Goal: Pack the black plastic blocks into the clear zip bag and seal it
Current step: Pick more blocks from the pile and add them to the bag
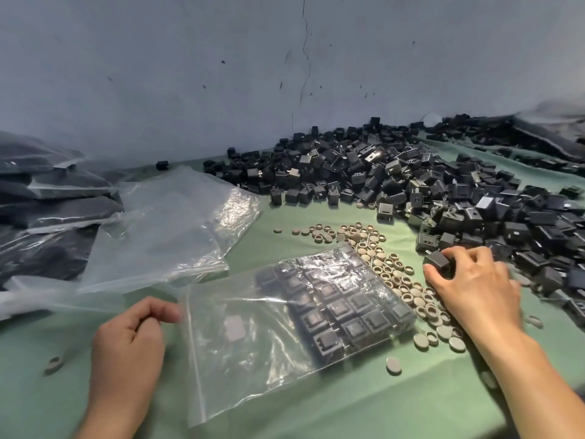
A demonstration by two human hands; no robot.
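Between hands, clear zip bag (253, 337) lies flat on desk (348, 407), rows of black blocks (342, 305) packed in right end; left hand (129, 340) pinches bag's zip edge; right hand (478, 289) grips one loose block (438, 260) at near edge of block pile (395, 175).

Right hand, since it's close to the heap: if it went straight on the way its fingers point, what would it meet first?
Likely the black blocks at the heap's near edge; the right hand grips one block. Depth is unclear.

green table (364, 403), black blocks (395, 172), zip bag (253, 337)
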